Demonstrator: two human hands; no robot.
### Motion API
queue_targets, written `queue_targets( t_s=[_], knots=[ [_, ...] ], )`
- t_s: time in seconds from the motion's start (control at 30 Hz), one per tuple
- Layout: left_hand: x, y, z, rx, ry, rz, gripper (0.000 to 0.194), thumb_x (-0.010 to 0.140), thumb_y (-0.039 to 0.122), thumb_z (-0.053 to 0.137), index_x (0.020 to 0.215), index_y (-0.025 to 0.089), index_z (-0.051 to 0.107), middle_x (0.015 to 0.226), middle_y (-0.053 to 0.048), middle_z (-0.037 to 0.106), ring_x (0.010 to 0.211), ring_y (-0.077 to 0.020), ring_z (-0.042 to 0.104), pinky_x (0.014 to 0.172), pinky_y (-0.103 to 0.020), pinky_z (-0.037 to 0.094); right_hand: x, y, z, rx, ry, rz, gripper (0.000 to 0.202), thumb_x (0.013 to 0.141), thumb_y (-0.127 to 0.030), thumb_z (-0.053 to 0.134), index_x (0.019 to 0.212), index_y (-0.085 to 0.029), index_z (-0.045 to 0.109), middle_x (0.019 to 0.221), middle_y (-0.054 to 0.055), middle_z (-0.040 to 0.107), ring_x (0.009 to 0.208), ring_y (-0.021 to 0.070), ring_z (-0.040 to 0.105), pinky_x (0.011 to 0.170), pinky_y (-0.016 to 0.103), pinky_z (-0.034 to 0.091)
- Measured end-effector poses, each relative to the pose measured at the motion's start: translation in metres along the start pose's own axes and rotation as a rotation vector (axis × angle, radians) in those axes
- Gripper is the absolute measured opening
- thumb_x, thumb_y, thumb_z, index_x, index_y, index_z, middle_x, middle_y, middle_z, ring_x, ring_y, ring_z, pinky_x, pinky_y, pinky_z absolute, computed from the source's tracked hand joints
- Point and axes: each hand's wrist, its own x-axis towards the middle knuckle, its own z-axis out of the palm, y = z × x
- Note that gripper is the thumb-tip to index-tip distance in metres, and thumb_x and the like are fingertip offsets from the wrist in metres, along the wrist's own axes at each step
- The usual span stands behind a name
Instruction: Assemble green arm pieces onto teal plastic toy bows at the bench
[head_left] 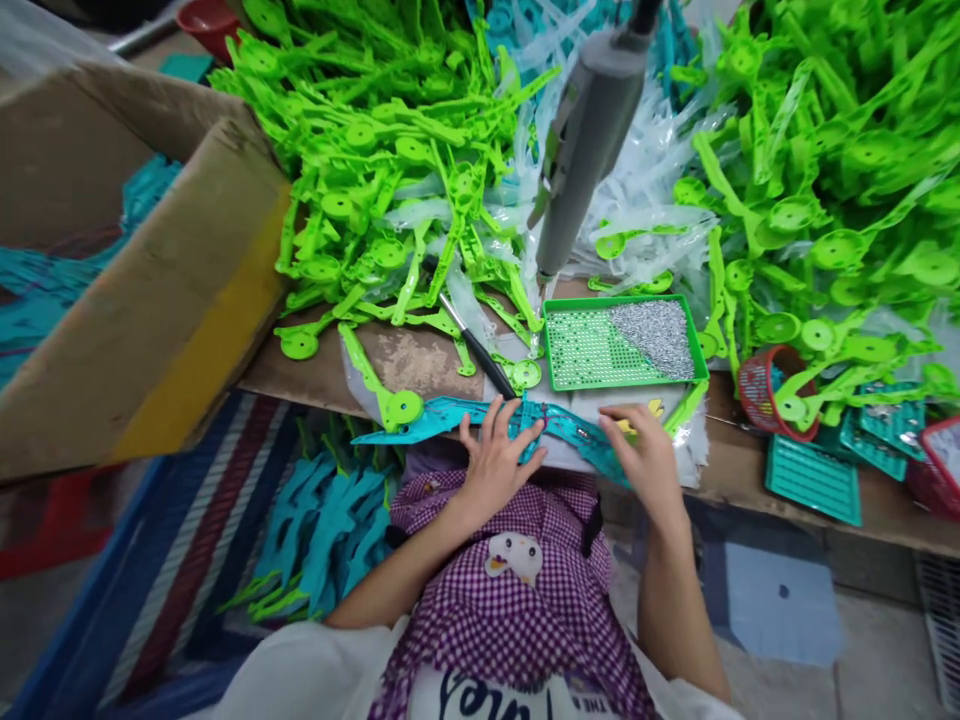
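Observation:
A long teal plastic part (446, 418) lies along the table's front edge, with thin dark wires showing near its middle. My left hand (499, 458) rests on the middle of this part, fingers spread and pressing on it. At its right end is my right hand (643, 450), thumb and forefinger near each other; whether they pinch anything is too small to tell. Behind the part stands a green mesh tray (585, 345) holding many small silver screws. A grey electric screwdriver (589, 140) hangs above the tray, tip down. A black-handled tool (484, 360) lies left of the tray.
Heaps of lime green parts (390, 150) cover the table's back and right. A cardboard box (202, 290) with teal parts stands at left. A red basket (776, 393) and a teal tray (814, 478) sit at right. Finished-looking teal pieces (337, 525) are stacked below left.

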Motion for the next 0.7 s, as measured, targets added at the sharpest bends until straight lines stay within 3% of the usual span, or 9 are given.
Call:
queue_targets(
  t_s=[0.1, 0.23, 0.5, 0.7],
  knots=[
    [0.001, 0.0, -0.001, -0.007, -0.006, -0.007, 0.03, 0.09, 0.043, 0.055, 0.118, 0.035, 0.065, 0.142, -0.01, 0.046, 0.137, -0.0311, 0.031, 0.108, -0.061, 0.004, -0.025, 0.008, -0.006, -0.123, 0.128, -0.06, 0.017, 0.092, -0.029, 0.053, 0.101, -0.022, 0.065, 0.096, 0.007, 0.065, 0.093, 0.0204, 0.059, 0.083, 0.035, 0.044],
    [0.002, 0.001, -0.002, -0.006, -0.019, -0.012, 0.03, 0.089, 0.042, 0.056, 0.117, 0.035, 0.065, 0.142, -0.01, 0.046, 0.137, -0.0315, 0.032, 0.108, -0.061, 0.003, -0.041, 0.004, 0.007, -0.28, 0.031, -0.228, 0.028, 0.093, -0.023, 0.051, 0.118, -0.023, 0.061, 0.104, 0.008, 0.066, 0.097, 0.0203, 0.059, 0.084, 0.035, 0.042],
    [0.003, 0.002, -0.003, 0.001, -0.02, -0.025, 0.03, 0.088, 0.043, 0.058, 0.116, 0.035, 0.066, 0.141, -0.01, 0.047, 0.136, -0.032, 0.033, 0.108, -0.061, 0.005, -0.034, 0.002, 0.015, -0.457, -0.162, -0.269, 0.035, 0.095, -0.026, 0.044, 0.128, -0.023, 0.057, 0.119, 0.01, 0.066, 0.108, 0.0224, 0.058, 0.089, 0.038, 0.038],
    [0.003, 0.002, -0.004, 0.025, -0.01, -0.011, 0.031, 0.089, 0.042, 0.057, 0.118, 0.036, 0.064, 0.141, -0.01, 0.047, 0.135, -0.0308, 0.034, 0.108, -0.061, 0.006, -0.027, -0.011, 0.026, -0.495, -0.213, -0.373, 0.04, 0.097, -0.031, 0.043, 0.136, -0.026, 0.05, 0.132, 0.007, 0.06, 0.117, 0.0221, 0.055, 0.095, 0.04, 0.032]
  ],
)
